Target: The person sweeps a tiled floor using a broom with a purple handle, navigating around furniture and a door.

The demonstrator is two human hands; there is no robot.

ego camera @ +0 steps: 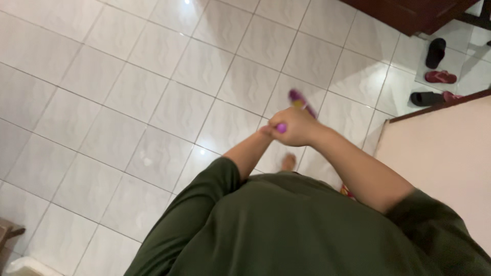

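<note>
Right hand [298,128] closed around one purple stick-like handle [302,105], held out in front of a dark green shirt [286,225] above a white tiled floor [153,76]; left hand [265,131] mostly hidden behind right, touching near handle's end, grip impossible to tell. One bare foot [289,162] visible below hands. Farther off at top right, four slippers counted: two black [436,52], two red [440,76], beside dark wooden furniture [409,13].

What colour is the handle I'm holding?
Purple handle, with a yellow patch lower down; head view.
</note>
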